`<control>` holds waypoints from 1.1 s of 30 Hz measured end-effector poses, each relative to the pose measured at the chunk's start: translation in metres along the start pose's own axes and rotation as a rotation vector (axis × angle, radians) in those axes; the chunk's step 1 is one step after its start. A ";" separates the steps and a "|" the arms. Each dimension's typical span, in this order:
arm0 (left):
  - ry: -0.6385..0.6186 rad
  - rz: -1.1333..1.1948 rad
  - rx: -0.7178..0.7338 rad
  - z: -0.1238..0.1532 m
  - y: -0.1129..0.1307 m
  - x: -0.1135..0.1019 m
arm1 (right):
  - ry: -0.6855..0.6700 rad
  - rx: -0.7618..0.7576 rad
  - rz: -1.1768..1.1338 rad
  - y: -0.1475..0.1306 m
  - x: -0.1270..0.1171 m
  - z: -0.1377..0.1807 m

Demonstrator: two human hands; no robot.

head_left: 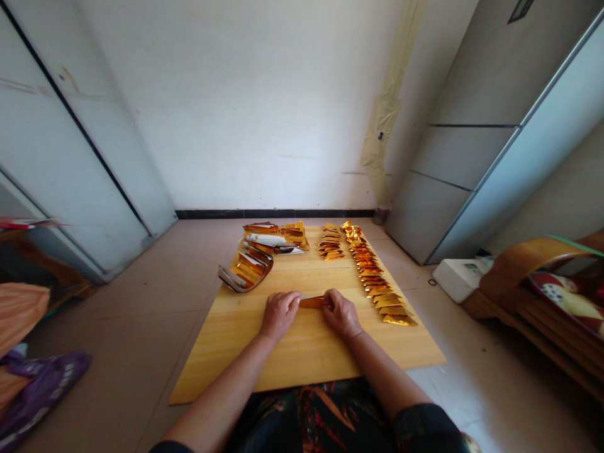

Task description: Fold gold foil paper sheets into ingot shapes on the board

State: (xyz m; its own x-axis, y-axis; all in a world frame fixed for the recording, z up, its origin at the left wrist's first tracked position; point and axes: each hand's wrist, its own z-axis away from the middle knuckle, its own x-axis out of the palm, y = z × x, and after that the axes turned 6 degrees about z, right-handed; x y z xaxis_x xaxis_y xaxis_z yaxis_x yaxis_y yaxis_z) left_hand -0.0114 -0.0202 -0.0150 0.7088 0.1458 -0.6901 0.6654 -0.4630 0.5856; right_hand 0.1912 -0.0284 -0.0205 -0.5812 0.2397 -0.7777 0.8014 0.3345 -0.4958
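Left hand (282,311), right hand (340,313): pinched on opposite ends of brown wrapper (311,303) | Risk, I judge: creasing or tearing | Cause: uneven pull on thin-looking material

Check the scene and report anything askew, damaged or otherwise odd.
Mainly the wall: a wrinkled, yellowish strip runs unevenly down it, with a dark spot partway, resembling a makeshift patch. On the board, the right-hand row of gold packets looks bunched at its far end, unlike the spaced near end. I see no spill.
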 end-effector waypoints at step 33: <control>-0.045 0.215 -0.408 -0.021 0.001 0.006 | -0.008 -0.444 0.279 -0.010 -0.009 -0.003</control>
State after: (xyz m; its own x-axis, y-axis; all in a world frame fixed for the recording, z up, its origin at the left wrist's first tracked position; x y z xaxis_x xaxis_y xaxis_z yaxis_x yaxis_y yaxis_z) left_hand -0.0013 -0.0010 -0.0100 0.8359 0.0416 -0.5473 0.5486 -0.0953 0.8306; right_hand 0.1878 -0.0315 -0.0075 -0.3517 0.3686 -0.8605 0.7875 0.6135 -0.0591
